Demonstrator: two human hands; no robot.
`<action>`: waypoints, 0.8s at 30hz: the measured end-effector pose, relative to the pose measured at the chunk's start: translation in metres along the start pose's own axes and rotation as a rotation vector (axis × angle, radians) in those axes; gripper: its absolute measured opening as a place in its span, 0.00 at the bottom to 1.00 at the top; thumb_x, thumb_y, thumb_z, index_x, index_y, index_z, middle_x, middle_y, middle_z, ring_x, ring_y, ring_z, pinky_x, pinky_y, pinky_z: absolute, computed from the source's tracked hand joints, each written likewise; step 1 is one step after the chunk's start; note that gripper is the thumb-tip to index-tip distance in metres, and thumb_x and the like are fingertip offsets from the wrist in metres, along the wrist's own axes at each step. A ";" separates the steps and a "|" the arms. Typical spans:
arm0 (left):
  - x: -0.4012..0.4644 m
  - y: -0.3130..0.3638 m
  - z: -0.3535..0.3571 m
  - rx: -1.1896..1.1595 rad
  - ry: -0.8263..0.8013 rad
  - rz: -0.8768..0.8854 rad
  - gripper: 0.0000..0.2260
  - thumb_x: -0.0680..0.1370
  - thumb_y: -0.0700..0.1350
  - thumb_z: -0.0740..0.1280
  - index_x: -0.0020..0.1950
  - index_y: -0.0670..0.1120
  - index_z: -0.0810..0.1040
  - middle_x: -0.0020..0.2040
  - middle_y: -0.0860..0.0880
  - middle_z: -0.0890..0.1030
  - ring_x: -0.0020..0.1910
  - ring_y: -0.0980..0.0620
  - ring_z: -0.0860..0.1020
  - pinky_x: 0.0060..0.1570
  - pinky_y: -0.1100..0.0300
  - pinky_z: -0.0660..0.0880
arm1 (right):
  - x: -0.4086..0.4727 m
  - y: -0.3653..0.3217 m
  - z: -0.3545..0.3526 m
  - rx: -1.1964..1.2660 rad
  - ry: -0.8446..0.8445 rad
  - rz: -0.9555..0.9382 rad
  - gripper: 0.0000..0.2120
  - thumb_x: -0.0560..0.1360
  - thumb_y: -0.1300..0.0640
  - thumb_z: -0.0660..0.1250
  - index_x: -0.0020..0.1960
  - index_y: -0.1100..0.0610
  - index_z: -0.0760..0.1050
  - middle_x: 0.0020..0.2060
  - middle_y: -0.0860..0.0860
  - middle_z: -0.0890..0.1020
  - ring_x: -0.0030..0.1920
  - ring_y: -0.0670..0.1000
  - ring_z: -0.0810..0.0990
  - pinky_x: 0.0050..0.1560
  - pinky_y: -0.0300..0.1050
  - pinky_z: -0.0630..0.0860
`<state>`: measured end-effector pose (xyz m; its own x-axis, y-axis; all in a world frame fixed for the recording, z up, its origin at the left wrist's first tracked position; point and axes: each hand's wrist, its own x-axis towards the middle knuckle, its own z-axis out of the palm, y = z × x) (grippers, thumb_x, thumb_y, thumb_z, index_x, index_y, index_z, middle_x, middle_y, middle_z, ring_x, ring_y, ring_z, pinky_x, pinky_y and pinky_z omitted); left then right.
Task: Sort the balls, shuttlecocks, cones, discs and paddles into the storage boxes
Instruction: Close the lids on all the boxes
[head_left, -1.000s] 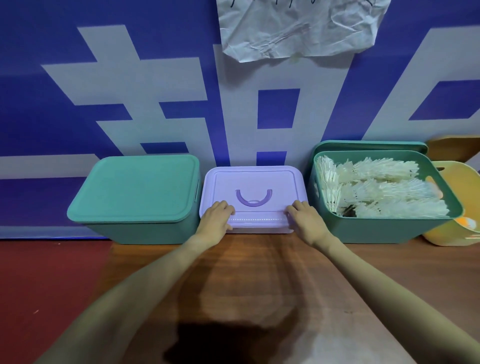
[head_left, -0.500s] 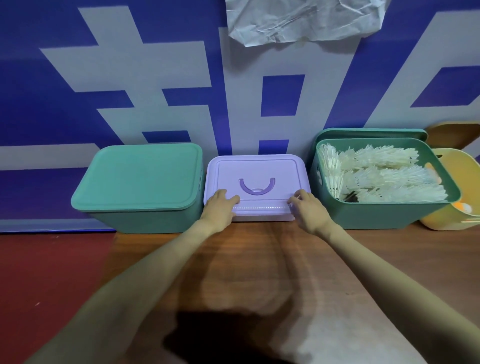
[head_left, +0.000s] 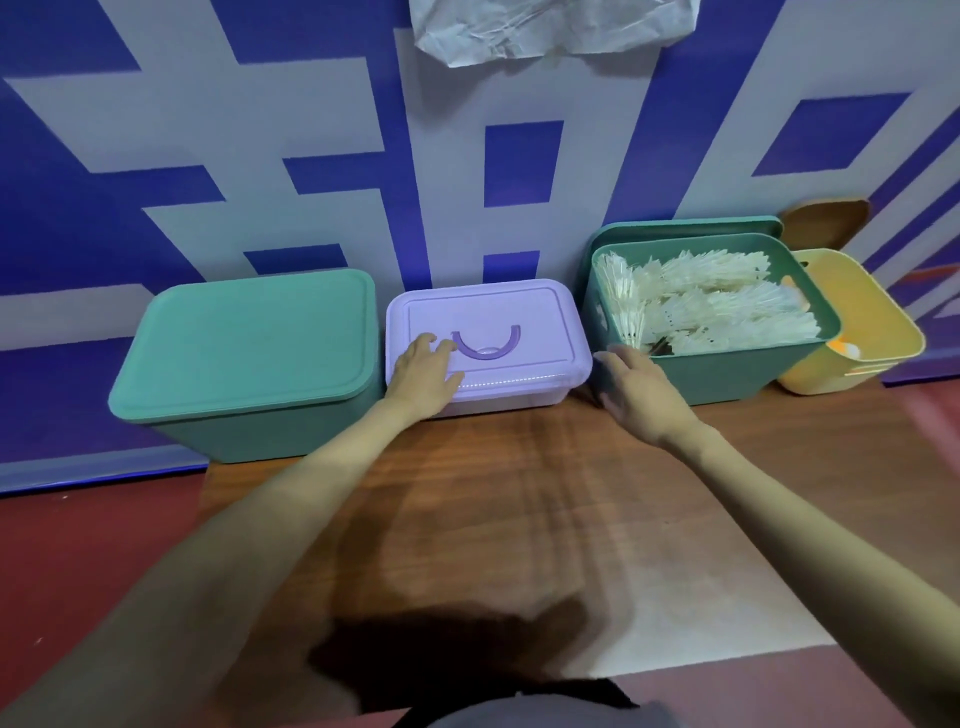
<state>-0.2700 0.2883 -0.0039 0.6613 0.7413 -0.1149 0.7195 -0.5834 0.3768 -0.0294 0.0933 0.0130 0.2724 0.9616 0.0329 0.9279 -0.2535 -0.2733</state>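
We are shifting our hands off the front edge of the lilac box (head_left: 488, 343), where both were resting a second ago. Our left hand (head_left: 423, 371) is now lying flat on the lid with fingers straight, the fingertips just beside the darker purple arched handle (head_left: 485, 343) and gripping nothing. Our right hand (head_left: 631, 387) is drifting off the box's right corner toward the open green bin (head_left: 711, 364), fingers loosely spread and empty, touching or nearly touching the bin's front wall; we cannot tell which. We are reading this as the lilac box being shut and settled, and attention turning to the next container.

The shuttlecocks (head_left: 701, 306) are lying packed on their sides in that open bin, pale and feathery, their skirts fraying into fine white fringe. The bin's own lid (head_left: 685, 228) is standing propped behind it against the wall. To the left, a second green box (head_left: 249, 353) is sitting closed under a smooth matte lid with rounded corners. At the far right, a yellow bin (head_left: 862, 332) is showing something orange and white inside, too little to name. All four containers are looking like moulded plastic, standing in a row on a wood-grain floor panel (head_left: 519, 493) against a blue and white banner (head_left: 311, 130), with crumpled paper (head_left: 545, 26) hanging above.
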 end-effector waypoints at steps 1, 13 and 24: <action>0.002 0.005 -0.002 -0.023 0.006 0.018 0.21 0.80 0.49 0.63 0.72 0.44 0.67 0.72 0.39 0.63 0.71 0.40 0.64 0.70 0.49 0.62 | -0.006 0.006 -0.008 0.001 0.026 0.016 0.25 0.72 0.63 0.67 0.67 0.63 0.68 0.65 0.63 0.70 0.62 0.64 0.71 0.61 0.53 0.69; 0.055 0.120 -0.011 -0.114 0.134 0.082 0.20 0.79 0.47 0.64 0.69 0.42 0.69 0.68 0.41 0.69 0.68 0.42 0.68 0.67 0.51 0.65 | 0.001 0.134 -0.071 0.034 0.164 0.079 0.24 0.73 0.63 0.68 0.67 0.66 0.68 0.62 0.65 0.70 0.64 0.66 0.69 0.64 0.56 0.68; 0.153 0.245 -0.007 -0.007 0.175 0.172 0.19 0.80 0.45 0.63 0.69 0.42 0.69 0.67 0.42 0.71 0.65 0.40 0.69 0.63 0.48 0.68 | 0.064 0.259 -0.127 -0.021 0.060 0.056 0.32 0.74 0.61 0.67 0.74 0.65 0.59 0.70 0.65 0.65 0.67 0.65 0.68 0.67 0.56 0.67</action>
<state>0.0062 0.2610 0.0772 0.7266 0.6779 0.1118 0.5979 -0.7039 0.3834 0.2609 0.0755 0.0661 0.3385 0.9379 0.0757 0.9157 -0.3099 -0.2559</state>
